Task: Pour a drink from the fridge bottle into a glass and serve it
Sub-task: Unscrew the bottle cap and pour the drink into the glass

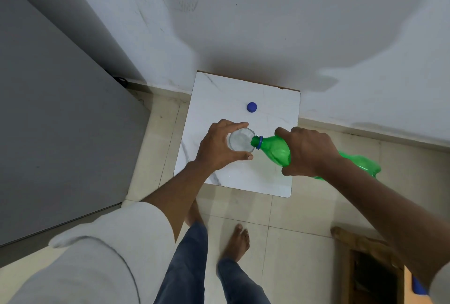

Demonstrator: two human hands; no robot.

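Your left hand [220, 146] curls around a clear faceted glass [241, 139], thumb on the near side and fingers arching over the far rim, steadying it upright on a small white marble-patterned table [267, 177] with rounded corners. Your right hand [308, 151] grips the smooth, translucent green plastic bottle [275, 149] around its body, holding it tilted almost horizontal; its base juts out behind the wrist. The uncapped mouth, ringed by a blue collar, rests at the glass's rim just beside your left fingertips. Whether liquid is flowing cannot be told. Beyond both hands, a round, ribbed blue cap [251, 107] lies apart on the tabletop. Left of your left arm stands a flat grey panel [60, 121]; matte white wall [267, 23] rises beyond the table.
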